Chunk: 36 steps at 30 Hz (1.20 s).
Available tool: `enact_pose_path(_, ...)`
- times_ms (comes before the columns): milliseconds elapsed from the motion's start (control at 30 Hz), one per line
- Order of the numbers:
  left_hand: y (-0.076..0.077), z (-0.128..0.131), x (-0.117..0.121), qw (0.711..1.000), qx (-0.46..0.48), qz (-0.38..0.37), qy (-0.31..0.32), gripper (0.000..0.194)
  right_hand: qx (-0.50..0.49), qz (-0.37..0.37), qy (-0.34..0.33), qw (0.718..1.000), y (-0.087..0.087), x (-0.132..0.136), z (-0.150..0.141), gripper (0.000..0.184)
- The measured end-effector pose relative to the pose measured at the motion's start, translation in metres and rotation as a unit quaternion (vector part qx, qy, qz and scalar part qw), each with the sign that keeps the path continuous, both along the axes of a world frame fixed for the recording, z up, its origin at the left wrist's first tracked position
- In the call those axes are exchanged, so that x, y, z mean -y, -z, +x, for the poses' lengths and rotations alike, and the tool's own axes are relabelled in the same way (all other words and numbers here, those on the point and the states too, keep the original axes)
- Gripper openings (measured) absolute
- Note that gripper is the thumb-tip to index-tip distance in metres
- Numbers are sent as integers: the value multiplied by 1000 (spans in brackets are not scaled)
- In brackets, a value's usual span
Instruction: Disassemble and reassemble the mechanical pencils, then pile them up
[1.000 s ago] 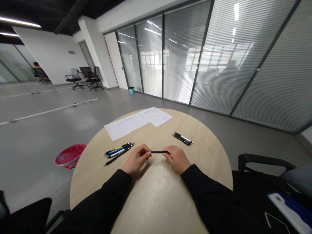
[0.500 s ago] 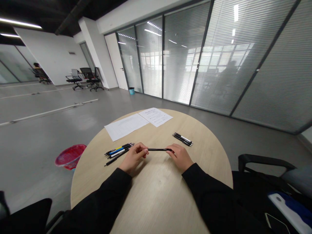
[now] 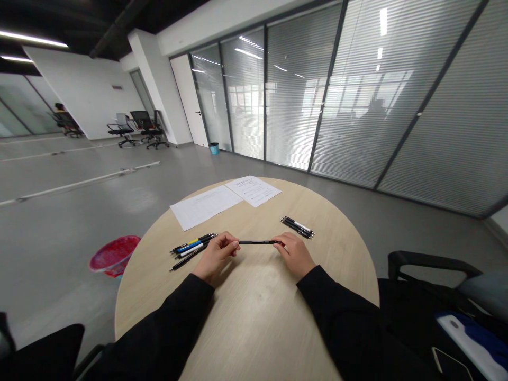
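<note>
the left hand (image 3: pixel 216 257) and right hand (image 3: pixel 296 256) pinch one black pen (image 3: pixel 257 242) at its two ends, while the left pen group (image 3: pixel 193 250) and right pen group (image 3: pixel 297 227) lie apart from it.

We're in an office here, no doubt about it! Glass partitions (image 3: pixel 265 90) with slatted blinds (image 3: pixel 349 116) run down the room, black swivel office chairs (image 3: pixel 143 124) line the far wall, and printed papers (image 3: pixel 226 196) and pens (image 3: pixel 192 248) sit on the round wooden desk (image 3: pixel 254 328).
</note>
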<state>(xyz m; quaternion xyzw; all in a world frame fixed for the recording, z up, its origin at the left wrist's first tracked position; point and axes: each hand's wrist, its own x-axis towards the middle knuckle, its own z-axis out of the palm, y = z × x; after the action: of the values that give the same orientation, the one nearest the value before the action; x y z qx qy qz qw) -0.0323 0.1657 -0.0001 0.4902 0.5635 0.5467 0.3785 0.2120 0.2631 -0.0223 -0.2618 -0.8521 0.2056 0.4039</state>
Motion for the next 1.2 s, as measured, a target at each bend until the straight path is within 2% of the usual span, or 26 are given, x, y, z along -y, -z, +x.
enact_pose_path(467, 5, 1, -2, 999, 37, -11, -16, 28, -71, -97, -1, 993, 11, -10, 0, 19)
enact_pose_path(800, 8, 3, -2, 998, 57, -19, -33, 28, -88, -159, 32, 983, 15, -11, -1, 15)
enact_pose_path(1200, 11, 3, -3, 996, 77, -29, -44, 33, -101, -185, 32, 977, 18, -11, -2, 15)
